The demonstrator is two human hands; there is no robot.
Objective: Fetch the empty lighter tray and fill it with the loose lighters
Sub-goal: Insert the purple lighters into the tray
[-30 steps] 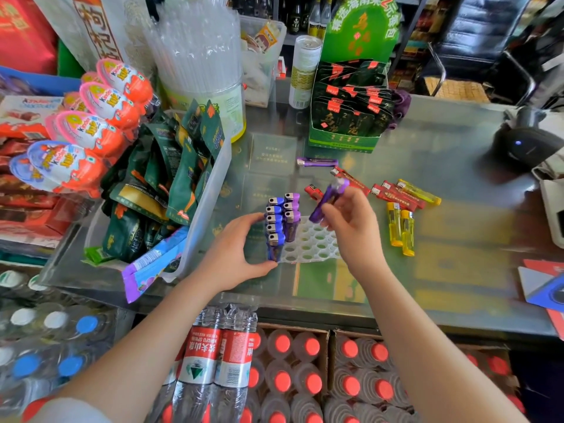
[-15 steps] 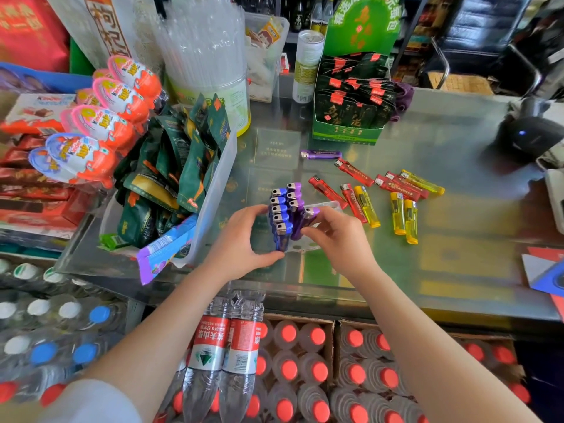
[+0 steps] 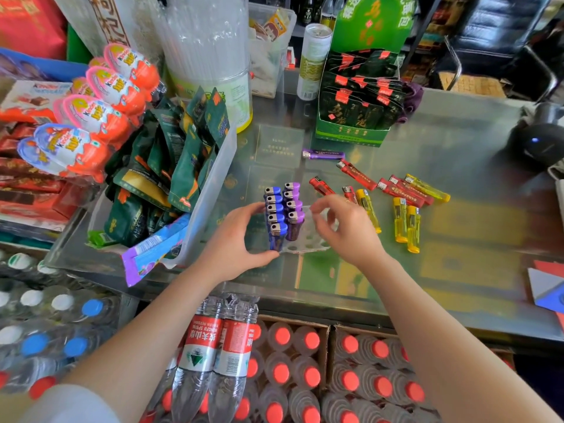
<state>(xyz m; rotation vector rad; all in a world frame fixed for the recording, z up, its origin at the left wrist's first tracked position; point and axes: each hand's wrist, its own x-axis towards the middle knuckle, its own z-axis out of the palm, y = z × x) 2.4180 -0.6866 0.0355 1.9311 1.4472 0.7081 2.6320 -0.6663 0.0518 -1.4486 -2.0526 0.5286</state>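
We are at a small shop: a glass-topped desk (image 3: 457, 141) crowded with orange chocolate-egg packs (image 3: 100, 117), a green display box of tea sachets (image 3: 351, 129), and cartons of red-capped water bottles (image 3: 305, 377) below.

Tabletop (image 3: 457, 154): you see smooth, glossy glass.
Lighters (image 3: 282, 209): glossy plastic, shiny metal tops.
Tray (image 3: 308, 242): thin white plastic.
Bin (image 3: 210, 190): your cloudy plastic.

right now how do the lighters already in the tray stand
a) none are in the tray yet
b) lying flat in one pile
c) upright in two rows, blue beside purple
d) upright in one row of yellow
c: the blue lighters and purple lighters stand upright side by side in two rows at the left end of the white tray, while the yellow lighters lie loose on the counter.
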